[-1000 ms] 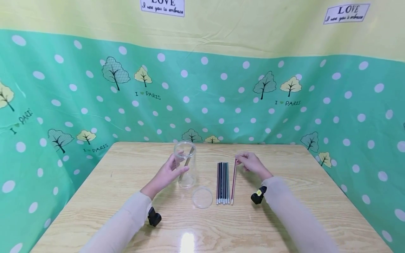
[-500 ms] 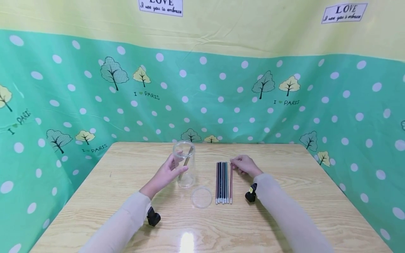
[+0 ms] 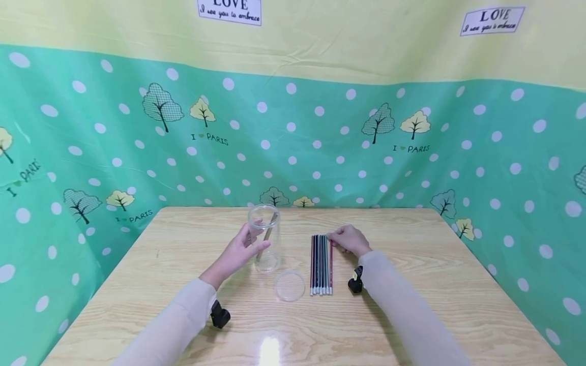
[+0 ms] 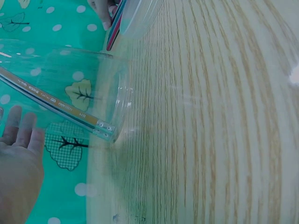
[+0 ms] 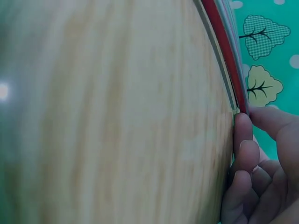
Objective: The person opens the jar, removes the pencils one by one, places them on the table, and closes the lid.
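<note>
A clear jar (image 3: 273,254) stands upright with pencils (image 4: 70,108) leaning inside it. Around its left side is my left hand (image 3: 238,254), thumb in front and fingers behind; in the left wrist view the fingers (image 4: 23,128) show beside the jar wall. To the right, a row of dark pencils (image 3: 319,264) lies side by side. Along the row's right edge lies a red pencil (image 3: 331,269). My right hand (image 3: 350,240) pinches its far end, and the right wrist view shows thumb and forefinger at the tip of the red pencil (image 5: 229,56).
A round clear lid (image 3: 290,285) lies flat between the jar and the pencils, nearer the front. The wooden table (image 3: 192,335) ends at a green and yellow cloth (image 3: 293,152) behind and at the sides.
My right hand has moved left, bringing the red pencil up against the row and turning it nearly parallel with the others. My left hand keeps its hold on the jar.
</note>
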Available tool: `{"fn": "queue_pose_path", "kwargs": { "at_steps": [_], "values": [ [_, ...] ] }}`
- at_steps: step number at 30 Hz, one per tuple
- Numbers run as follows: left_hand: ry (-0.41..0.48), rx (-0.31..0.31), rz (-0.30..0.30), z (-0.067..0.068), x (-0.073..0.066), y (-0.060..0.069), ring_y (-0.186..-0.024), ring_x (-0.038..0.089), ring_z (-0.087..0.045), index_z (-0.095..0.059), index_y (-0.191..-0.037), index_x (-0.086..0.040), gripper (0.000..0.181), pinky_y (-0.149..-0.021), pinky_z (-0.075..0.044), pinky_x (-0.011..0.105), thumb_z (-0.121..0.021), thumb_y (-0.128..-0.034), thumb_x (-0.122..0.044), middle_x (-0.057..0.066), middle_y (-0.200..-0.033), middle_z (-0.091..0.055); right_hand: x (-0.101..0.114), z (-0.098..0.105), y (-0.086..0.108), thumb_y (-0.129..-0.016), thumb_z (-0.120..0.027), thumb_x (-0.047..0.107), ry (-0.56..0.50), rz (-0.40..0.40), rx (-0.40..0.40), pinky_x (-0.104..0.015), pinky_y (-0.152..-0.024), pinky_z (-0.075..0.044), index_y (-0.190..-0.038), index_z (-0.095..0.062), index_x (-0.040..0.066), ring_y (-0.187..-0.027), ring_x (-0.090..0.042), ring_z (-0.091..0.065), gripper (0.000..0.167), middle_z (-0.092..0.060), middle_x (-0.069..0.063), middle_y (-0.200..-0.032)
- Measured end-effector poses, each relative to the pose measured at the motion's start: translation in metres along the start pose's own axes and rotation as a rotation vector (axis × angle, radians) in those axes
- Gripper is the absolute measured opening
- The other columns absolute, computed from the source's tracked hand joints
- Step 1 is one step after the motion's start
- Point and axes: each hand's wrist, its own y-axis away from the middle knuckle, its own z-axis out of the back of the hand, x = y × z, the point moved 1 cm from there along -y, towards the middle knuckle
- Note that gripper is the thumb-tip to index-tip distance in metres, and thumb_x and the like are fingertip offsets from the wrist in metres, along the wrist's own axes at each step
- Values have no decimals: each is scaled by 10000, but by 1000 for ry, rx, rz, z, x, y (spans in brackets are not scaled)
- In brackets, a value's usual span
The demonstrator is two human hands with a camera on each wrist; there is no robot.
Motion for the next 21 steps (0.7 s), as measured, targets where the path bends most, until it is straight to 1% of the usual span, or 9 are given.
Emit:
{"fn": "queue_pose_path", "kwargs": {
  "at_steps": [5, 12, 21],
  "values": [
    [0, 6, -14, 1, 1, 0, -1425, 442, -320, -288, -1555, -237, 714, -1150, -276, 586, -680, -970, -356, 202, -1541, -386, 1, -2, 0, -910, -725, 415, 16, -14, -9, -236, -408, -349, -789, -713, 142, -480, -114, -478, 299, -614, -15, -610],
    [3, 0, 0, 1, 2, -1, -1432, 408, -327, -282, -1564, -241, 745, -1155, -276, 569, -693, -958, -379, 177, -1543, -392, 2, -1, 2, -925, -717, 394, -15, -28, -8, -226, -435, -359, -795, -718, 126, -514, -114, -493, 297, -643, -19, -665],
    [12, 0, -13, -1, 4, -2, -1429, 417, -328, -254, -1576, -254, 761, -1152, -271, 586, -693, -962, -353, 182, -1551, -379, 0, -2, 2, -927, -711, 403, -18, -27, -17, -228, -459, -390, -807, -724, 128, -562, -128, -537, 300, -658, -13, -706]
  ]
}}
